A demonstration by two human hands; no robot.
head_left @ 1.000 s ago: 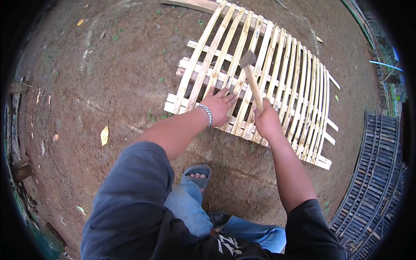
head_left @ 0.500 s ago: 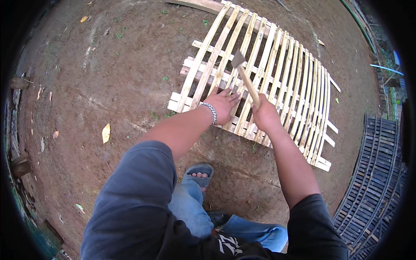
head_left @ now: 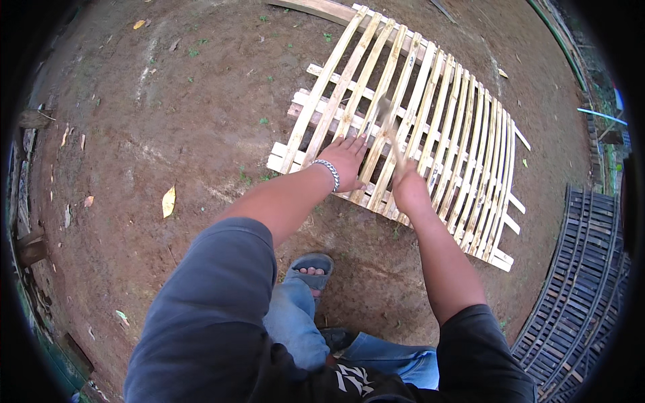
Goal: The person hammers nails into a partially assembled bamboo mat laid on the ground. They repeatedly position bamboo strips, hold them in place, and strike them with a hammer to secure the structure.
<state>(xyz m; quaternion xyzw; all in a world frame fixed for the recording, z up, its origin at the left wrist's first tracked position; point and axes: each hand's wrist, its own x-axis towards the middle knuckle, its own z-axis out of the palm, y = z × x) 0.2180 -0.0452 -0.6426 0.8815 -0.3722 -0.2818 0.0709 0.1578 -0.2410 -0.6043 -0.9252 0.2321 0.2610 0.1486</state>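
A pale bamboo slat panel (head_left: pixel 440 114) lies flat on bare earth ahead of me. My left hand (head_left: pixel 346 158), with a metal bracelet on the wrist, presses flat with spread fingers on the slats near the panel's near edge. My right hand (head_left: pixel 408 190) grips the wooden handle of a hammer (head_left: pixel 390 131). The hammer is blurred with motion, its head low over the slats just right of my left fingers. Whether a nail sits under it cannot be made out.
Brown dirt ground (head_left: pixel 168 121) with scattered dry leaves surrounds the panel. A dark slatted panel (head_left: pixel 581 289) lies at the right. My sandalled foot (head_left: pixel 310 267) rests just below the panel. A green hose (head_left: pixel 564 47) runs along the top right.
The hammer has swung down from a raised position toward the slats. My left hand has stayed pressed on the panel.
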